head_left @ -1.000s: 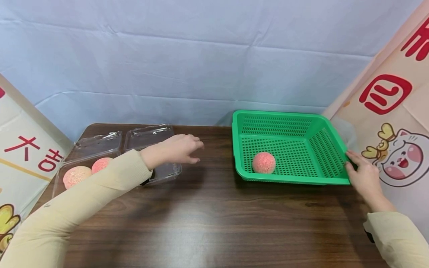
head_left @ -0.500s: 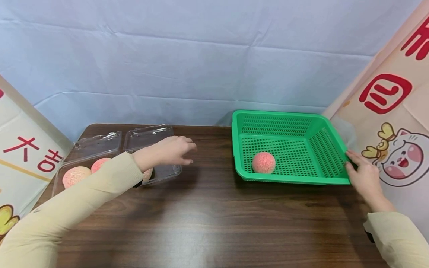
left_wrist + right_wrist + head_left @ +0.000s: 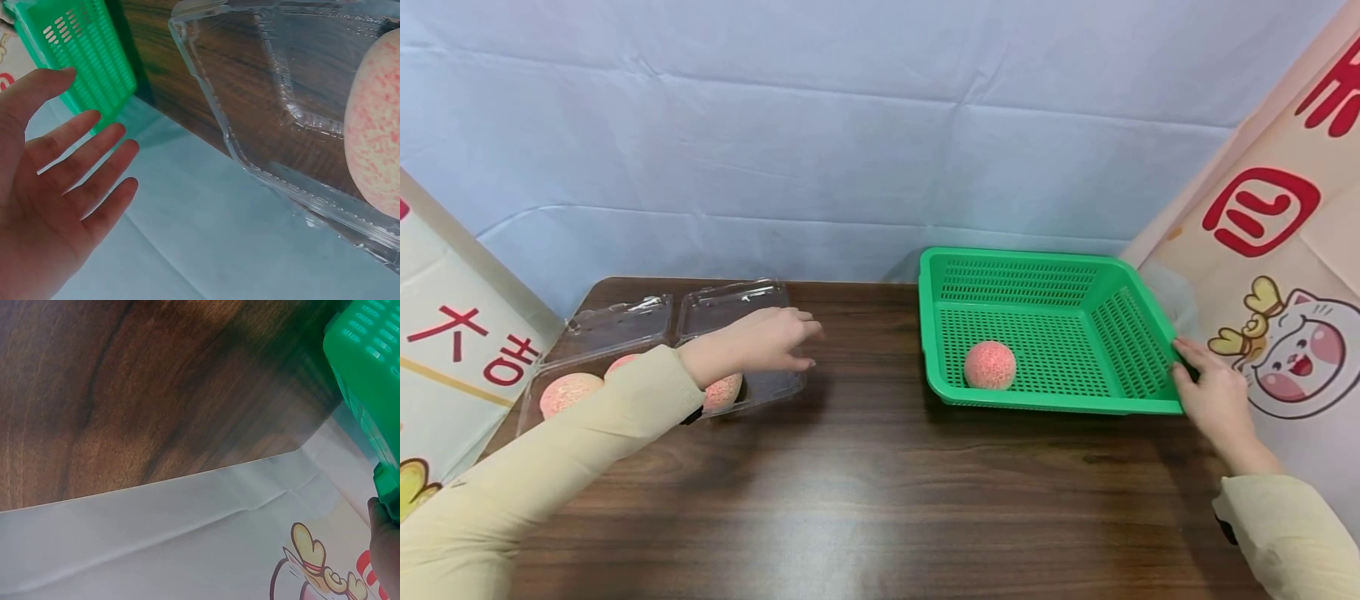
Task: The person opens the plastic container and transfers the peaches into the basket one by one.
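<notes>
Raised above the clear plastic clamshell box at the left, my left hand has its fingers spread and nothing in them. In the left wrist view, that hand hangs apart from the box rim. Pink-and-cream speckled balls lie in the box: one ball at the left, another mostly behind my sleeve, and one below my hand. My right hand grips the right rim of the green slotted basket. A pink speckled ball sits in the basket's near left corner.
The box's two transparent lids stand folded back toward the rear. A brown wooden table lies under everything. Pale blue cloth hangs behind, and printed cloths flank both sides.
My left hand has drifted left, away from the basket and back over the clamshell box, uncovering more of the ball beneath it. The right hand and the basket have stayed put.
</notes>
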The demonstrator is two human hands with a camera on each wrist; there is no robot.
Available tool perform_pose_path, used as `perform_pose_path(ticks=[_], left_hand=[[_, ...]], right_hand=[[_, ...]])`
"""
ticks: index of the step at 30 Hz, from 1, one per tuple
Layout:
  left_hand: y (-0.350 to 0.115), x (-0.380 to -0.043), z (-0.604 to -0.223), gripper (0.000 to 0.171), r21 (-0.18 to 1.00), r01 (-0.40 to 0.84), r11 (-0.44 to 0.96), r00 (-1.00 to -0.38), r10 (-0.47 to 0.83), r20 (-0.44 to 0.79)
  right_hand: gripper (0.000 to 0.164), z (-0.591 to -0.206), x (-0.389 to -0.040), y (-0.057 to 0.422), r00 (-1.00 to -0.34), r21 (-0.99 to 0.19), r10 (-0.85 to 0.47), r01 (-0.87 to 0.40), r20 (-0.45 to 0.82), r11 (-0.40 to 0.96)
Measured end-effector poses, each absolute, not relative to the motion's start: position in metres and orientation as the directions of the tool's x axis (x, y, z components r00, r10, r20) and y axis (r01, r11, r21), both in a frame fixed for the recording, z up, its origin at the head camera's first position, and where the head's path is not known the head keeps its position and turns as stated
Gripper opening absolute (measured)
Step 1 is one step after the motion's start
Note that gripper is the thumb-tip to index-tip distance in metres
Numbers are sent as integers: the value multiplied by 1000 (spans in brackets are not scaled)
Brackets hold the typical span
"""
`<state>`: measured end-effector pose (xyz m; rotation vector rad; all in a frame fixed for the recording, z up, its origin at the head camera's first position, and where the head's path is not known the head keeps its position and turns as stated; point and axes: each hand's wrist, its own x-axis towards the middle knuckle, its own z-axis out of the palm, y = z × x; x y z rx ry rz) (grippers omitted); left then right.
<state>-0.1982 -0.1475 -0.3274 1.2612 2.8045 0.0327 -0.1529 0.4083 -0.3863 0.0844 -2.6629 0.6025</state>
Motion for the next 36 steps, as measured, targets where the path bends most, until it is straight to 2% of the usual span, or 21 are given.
perform_pose_path(ticks=[17, 36], left_hand=[[-163, -195, -334, 30, 43, 730, 682, -679, 731, -60], [-184, -191, -343, 35, 66, 716, 695, -695, 719, -29]], right_hand=[[36, -388, -154, 410, -913, -395, 11, -165, 408, 904], [36, -388, -154, 411, -910, -393, 18, -161, 413, 905]])
